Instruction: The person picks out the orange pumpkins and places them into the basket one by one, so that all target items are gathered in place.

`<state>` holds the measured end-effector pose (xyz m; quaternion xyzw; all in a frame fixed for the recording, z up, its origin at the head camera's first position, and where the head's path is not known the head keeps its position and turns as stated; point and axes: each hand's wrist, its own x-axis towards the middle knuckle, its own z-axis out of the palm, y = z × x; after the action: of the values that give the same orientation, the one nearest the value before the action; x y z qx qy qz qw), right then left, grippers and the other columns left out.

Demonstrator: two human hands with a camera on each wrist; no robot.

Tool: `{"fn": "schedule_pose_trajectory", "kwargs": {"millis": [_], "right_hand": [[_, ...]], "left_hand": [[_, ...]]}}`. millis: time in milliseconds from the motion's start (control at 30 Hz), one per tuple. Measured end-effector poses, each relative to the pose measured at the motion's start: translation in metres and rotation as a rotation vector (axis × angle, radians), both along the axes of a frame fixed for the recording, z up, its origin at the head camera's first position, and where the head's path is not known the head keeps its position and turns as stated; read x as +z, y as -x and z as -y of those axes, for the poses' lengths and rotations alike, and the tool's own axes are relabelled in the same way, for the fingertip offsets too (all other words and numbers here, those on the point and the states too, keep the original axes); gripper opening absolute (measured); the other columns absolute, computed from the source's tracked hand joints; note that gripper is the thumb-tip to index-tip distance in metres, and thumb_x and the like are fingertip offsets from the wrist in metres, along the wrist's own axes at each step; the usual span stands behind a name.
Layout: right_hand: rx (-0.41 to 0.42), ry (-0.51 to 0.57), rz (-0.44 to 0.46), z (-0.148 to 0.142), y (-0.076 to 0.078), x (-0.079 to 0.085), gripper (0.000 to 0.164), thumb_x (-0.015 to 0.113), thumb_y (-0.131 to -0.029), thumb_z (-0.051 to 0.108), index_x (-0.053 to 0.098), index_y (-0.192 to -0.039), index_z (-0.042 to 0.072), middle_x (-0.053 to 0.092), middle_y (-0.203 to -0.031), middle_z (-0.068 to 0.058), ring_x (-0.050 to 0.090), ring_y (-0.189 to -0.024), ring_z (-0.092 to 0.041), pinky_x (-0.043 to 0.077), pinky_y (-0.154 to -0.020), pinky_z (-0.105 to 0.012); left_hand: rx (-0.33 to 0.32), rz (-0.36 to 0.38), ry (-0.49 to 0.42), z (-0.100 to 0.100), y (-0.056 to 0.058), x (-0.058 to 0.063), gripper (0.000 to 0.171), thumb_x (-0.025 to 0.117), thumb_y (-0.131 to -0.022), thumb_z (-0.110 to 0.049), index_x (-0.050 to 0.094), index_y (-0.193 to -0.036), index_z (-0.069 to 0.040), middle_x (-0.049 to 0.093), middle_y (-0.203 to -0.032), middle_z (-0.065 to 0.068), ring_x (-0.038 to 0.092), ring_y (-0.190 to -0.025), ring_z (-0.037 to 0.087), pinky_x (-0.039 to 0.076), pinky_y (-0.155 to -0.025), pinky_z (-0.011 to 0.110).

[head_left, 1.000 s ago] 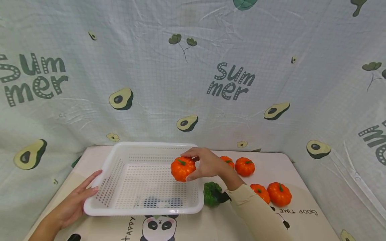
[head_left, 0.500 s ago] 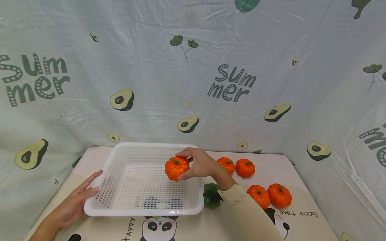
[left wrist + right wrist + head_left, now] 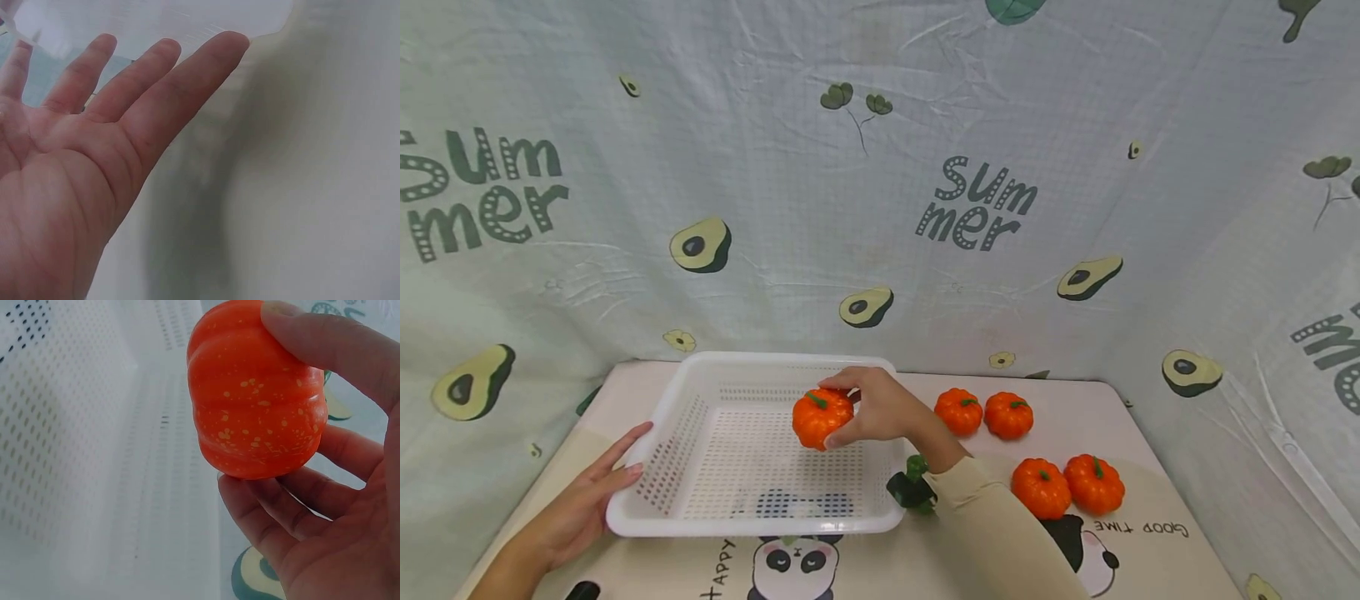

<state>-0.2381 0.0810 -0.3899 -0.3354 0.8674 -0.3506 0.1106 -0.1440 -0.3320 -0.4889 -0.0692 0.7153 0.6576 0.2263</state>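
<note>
In the head view my right hand [image 3: 880, 408] holds a small orange toy pumpkin [image 3: 822, 418] with a green stem above the white perforated basket [image 3: 760, 527]. Seen from the right wrist, the thumb is on one side of the pumpkin [image 3: 256, 394] and the fingertips [image 3: 234, 487] are on the other. My left hand [image 3: 580, 508] is at the basket's left side. From the left wrist, its nearly straight fingers [image 3: 187, 87] reach the basket's pale wall [image 3: 169, 19]. Only the pumpkin's stem end shows from the head.
Two orange pumpkins [image 3: 958, 412] stand at the back right, and two more pumpkins [image 3: 1094, 485] nearer the front right. A green vegetable [image 3: 916, 467], partly hidden by a dark piece at the right wrist, lies beside the basket. A patterned curtain [image 3: 880, 208] hangs behind the table [image 3: 1142, 467].
My right hand has carried the pumpkin leftward over the basket, from near its right wall towards the middle. My left hand and the basket have stayed put.
</note>
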Motion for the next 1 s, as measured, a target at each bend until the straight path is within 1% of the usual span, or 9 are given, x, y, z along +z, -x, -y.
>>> {"fn": "schedule_pose_trajectory", "kwargs": {"millis": [167,267,467,600,767,1000], "right_hand": [[-0.011,0.006,0.003,0.009,0.000,-0.001,0.069,0.091,-0.076,0.024,0.067,-0.139,0.010,0.070,-0.129,-0.002,0.063,-0.108,-0.014,0.056,-0.093,-0.027],[-0.021,0.003,-0.001,0.014,0.000,-0.003,0.068,0.091,-0.077,0.024,0.067,-0.139,0.011,0.070,-0.129,-0.002,0.062,-0.106,-0.013,0.057,-0.092,-0.028],[-0.034,-0.007,-0.027,0.021,-0.001,-0.004,0.069,0.092,-0.076,0.024,0.067,-0.139,0.012,0.070,-0.128,-0.003,0.060,-0.104,-0.014,0.055,-0.085,-0.021],[-0.058,-0.005,-0.018,0.026,-0.001,-0.006,0.068,0.092,-0.076,0.024,0.067,-0.138,0.012,0.070,-0.126,-0.003,0.060,-0.103,-0.013,0.054,-0.083,-0.018],[-0.111,-0.005,0.008,0.033,-0.002,-0.008,0.071,0.092,-0.077,0.025,0.065,-0.141,0.011,0.069,-0.130,-0.004,0.060,-0.105,-0.016,0.054,-0.084,-0.021],[-0.162,-0.020,-0.003,0.044,-0.001,-0.010,0.074,0.092,-0.076,0.026,0.064,-0.143,0.011,0.069,-0.134,-0.005,0.061,-0.112,-0.018,0.054,-0.091,-0.025]], "left_hand": [[0.006,0.008,-0.009,-0.001,0.000,-0.001,0.070,0.039,-0.113,-0.039,-0.007,-0.164,-0.049,-0.006,-0.173,0.020,0.050,-0.133,0.019,0.056,-0.101,0.048],[0.001,0.002,-0.007,0.000,0.001,-0.002,0.070,0.039,-0.113,-0.040,-0.007,-0.164,-0.048,-0.006,-0.173,0.021,0.049,-0.134,0.019,0.056,-0.102,0.048],[0.009,-0.008,-0.003,0.000,0.001,-0.004,0.070,0.040,-0.112,-0.039,-0.006,-0.164,-0.048,-0.006,-0.173,0.020,0.048,-0.135,0.020,0.056,-0.102,0.050],[0.010,-0.013,0.008,0.000,0.001,-0.004,0.070,0.040,-0.112,-0.039,-0.006,-0.164,-0.048,-0.005,-0.173,0.021,0.047,-0.137,0.022,0.055,-0.103,0.050],[0.007,-0.020,0.011,0.000,-0.001,-0.004,0.071,0.041,-0.112,-0.039,-0.007,-0.164,-0.047,-0.005,-0.174,0.022,0.047,-0.140,0.026,0.055,-0.104,0.053],[0.027,-0.014,0.000,-0.001,0.000,-0.003,0.073,0.045,-0.111,-0.039,-0.004,-0.164,-0.050,-0.004,-0.175,0.020,0.047,-0.142,0.031,0.054,-0.105,0.055]]}}
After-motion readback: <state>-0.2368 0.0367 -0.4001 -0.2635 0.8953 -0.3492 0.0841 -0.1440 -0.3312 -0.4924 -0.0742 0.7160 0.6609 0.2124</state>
